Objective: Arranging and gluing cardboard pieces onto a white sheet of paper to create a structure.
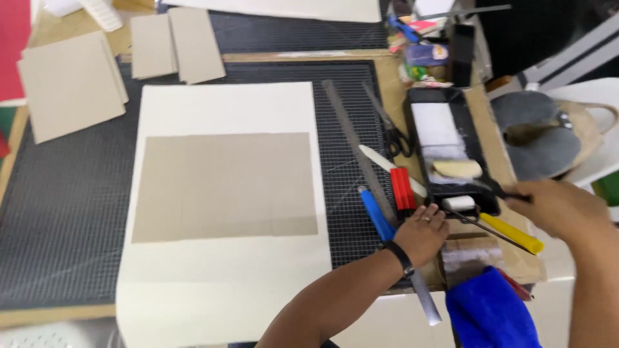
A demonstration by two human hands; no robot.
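My right hand (560, 207) grips the black handle of a cream foam roller (456, 169) that lies in a black paint tray (412, 122) holding white glue. My left hand (423, 231), with a watch and a ring, sits at the tray's near left corner, its fingers curled against the rim. A small white roller (459, 203) with a yellow handle (512, 233) lies just past those fingers. To the left, a grey board (225, 187) lies on a large cream sheet (219, 283) spread over a black cutting mat (64, 212).
Between sheet and tray lie a long steel ruler (358, 154), scissors (393, 132), a white bone folder (380, 161), a red cutter (403, 189) and a blue-handled tool (376, 214). A blue cloth (490, 312) lies at front right. Grey boards (71, 84) are stacked at back left. A bag (548, 132) sits at right.
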